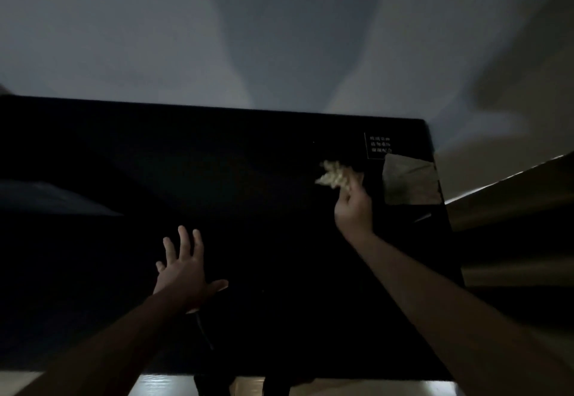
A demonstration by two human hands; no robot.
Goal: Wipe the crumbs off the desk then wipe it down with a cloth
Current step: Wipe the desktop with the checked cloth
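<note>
The desk [248, 162] is a wide black surface in dim light. My right hand [354, 206] reaches toward its far right part and grips a crumpled pale tissue [334, 174] just above the surface. Beside it, at the desk's right edge, lies a folded greyish cloth [411, 181]. My left hand [186, 268] lies flat on the desk at lower centre-left with fingers spread. Crumbs are too dark to make out.
A small white printed label [379, 145] sits in the desk's far right corner. A pale wall [279, 38] rises behind the desk. A lighter ledge or furniture edge [512, 187] runs to the right. Bright floor [161, 386] shows below the front edge.
</note>
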